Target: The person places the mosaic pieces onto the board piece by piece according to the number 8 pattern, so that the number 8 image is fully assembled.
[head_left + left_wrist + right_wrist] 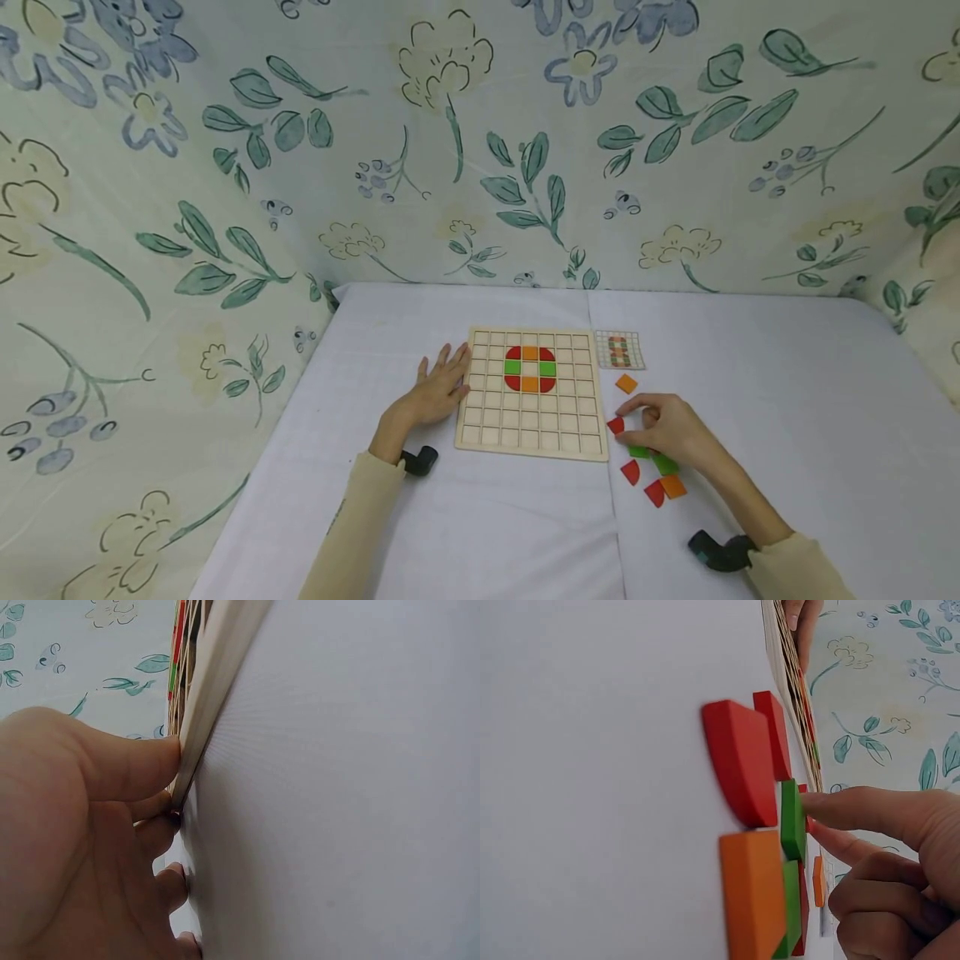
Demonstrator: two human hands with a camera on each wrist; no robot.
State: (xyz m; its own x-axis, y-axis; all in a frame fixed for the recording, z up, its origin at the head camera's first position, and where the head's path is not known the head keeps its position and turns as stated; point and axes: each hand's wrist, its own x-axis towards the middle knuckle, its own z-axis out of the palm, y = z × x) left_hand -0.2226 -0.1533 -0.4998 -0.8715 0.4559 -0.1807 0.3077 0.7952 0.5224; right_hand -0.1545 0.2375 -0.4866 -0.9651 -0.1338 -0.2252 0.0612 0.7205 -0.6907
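My left hand (437,392) lies at the left edge of a wooden grid board (480,417), fingers spread, its thumb (142,766) against the rim. A ring of red quarter-circle, orange and green square pieces sits in the board's upper middle, around a bare square. Beside the board's right edge, my right hand (667,427) pinches a red quarter-circle piece (616,426) between thumb and index finger. In the right wrist view, a green piece (792,821) partly hides it. Close under this hand lie green pieces (664,464).
Two more red quarter-circles (631,472) and an orange square (673,487) lie nearer the front. Another orange square (626,383) lies below a small pattern card (634,350) at the board's upper right. White cloth (525,533) covers the table; floral fabric (480,125) hangs behind.
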